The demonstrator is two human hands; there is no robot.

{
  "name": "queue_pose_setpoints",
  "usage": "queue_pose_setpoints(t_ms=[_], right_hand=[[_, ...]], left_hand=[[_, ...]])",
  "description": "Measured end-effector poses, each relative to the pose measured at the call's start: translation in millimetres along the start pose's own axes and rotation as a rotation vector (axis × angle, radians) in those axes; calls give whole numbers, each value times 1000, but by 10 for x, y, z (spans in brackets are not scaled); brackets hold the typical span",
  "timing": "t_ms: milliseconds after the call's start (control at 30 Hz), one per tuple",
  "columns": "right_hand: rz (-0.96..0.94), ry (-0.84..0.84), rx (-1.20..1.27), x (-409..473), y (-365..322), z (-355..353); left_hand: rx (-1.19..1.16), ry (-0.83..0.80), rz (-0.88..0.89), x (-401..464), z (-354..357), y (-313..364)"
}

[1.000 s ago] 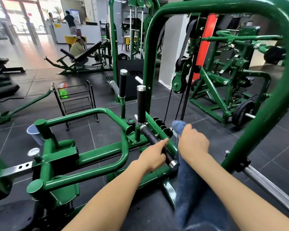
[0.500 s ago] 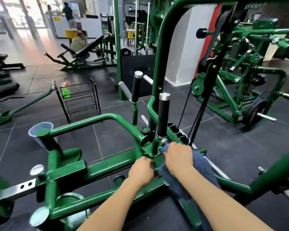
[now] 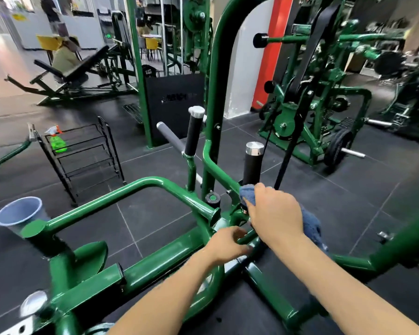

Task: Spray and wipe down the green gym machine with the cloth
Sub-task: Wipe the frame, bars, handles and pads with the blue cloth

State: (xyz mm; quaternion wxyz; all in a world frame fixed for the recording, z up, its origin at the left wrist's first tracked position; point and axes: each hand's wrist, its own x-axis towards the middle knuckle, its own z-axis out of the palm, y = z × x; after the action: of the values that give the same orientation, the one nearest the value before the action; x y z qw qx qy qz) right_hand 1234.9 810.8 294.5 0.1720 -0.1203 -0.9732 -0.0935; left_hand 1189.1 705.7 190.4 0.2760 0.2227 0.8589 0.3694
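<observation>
The green gym machine [image 3: 140,189] fills the lower half of the head view, with tubular bars and two upright black handles [image 3: 252,165]. My right hand [image 3: 276,213] grips a blue cloth [image 3: 311,226] and presses it against the base of the nearer black handle. My left hand [image 3: 228,243] sits just below it, fingers curled round a green bar at the joint. A green spray bottle [image 3: 57,140] stands on a black wire rack [image 3: 87,155] at the left, well away from both hands.
A pale plastic cup [image 3: 18,213] sits by the machine's left post. More green machines [image 3: 312,112] stand at the right, a black panel [image 3: 177,97] behind. A person crouches by a bench [image 3: 68,59] at the far left. Dark tiled floor lies between.
My right hand has slid the cloth up from the frame joint to the base of the upright handle. My left hand shifted slightly right along the bar. The view has moved closer.
</observation>
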Motion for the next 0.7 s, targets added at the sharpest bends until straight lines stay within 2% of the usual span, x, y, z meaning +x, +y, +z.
queue_pose_setpoints(t_ms=[33,100,167,233,300,367,400,500,567,600,667,700], right_hand=[[-23,-36,3,38,-139,-102],[-12,-106,176,116,-458,-163],[80,-222,413,168,-704,-103],[283,-279,705,258,-828,59],[544,-320,1008,295,-781,242],[704,-367,1116,246,-781,448],[756,-397,1148,196,-794,554],[963,-617,1163,-131,-962,934],[1104,-732,1209,-382,-1094,1204],[1107,-750,1215,-480,-1130,1332],[1032,-674,1214,-490,-1129,1478],[1004,-600,1211,-436,-1103,1439]], left_hand=[[-40,-20,39,-8,-61,37],[-119,-81,94,-57,-192,68],[-268,-84,32,-92,-261,1],[-540,-4,-99,-75,-338,-163],[-911,27,-250,-12,-366,-313],[-1281,3,-300,25,-430,-443],[-1387,0,-295,10,-456,-489],[-1337,-117,-321,-50,-403,-715],[-1088,-252,-356,-73,-309,-883],[-997,-282,-361,-99,-286,-919],[-921,-181,-362,-48,-255,-921],[-881,-79,-323,1,-247,-895]])
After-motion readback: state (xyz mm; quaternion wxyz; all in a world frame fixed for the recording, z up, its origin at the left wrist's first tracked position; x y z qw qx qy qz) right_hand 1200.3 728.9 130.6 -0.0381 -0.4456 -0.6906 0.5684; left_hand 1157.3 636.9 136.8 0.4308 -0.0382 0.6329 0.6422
